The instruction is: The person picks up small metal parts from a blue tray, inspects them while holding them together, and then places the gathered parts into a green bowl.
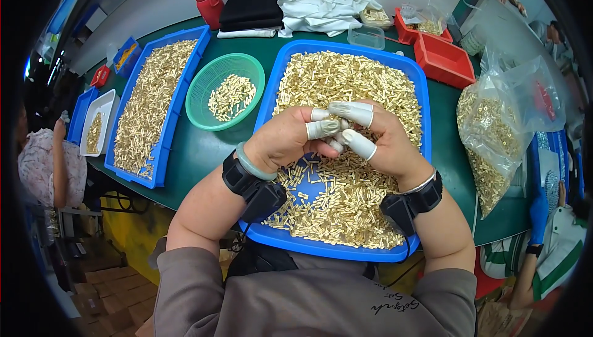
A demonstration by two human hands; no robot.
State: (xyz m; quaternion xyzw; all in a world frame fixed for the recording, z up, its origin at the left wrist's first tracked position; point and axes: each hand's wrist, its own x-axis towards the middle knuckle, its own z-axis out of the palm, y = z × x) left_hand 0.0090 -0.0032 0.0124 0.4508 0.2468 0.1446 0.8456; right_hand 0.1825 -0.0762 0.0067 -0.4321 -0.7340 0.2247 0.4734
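Note:
Over the middle of a large blue tray [349,254], my two hands meet with their fingertips together. White finger cots cover several of the fingers and thumbs. My left hand [283,139] is closed, its thumb and fingers pressed together. From the other side my right hand [392,145] closes in, thumb and index finger pinching. A bit of brass [334,117] shows between the fingertips; most of it is hidden by them. Heaped small brass parts [346,77] fill the tray's far half, and more lie loosely in its near half, where blue bottom shows.
Left stand a green basket [193,99] and a long blue tray [162,145], both holding brass parts. Red bins [446,59] and a clear bag of parts [488,145] are right. Folded black cloth [250,8] and a red flask [209,6] sit behind. Co-workers are at both sides.

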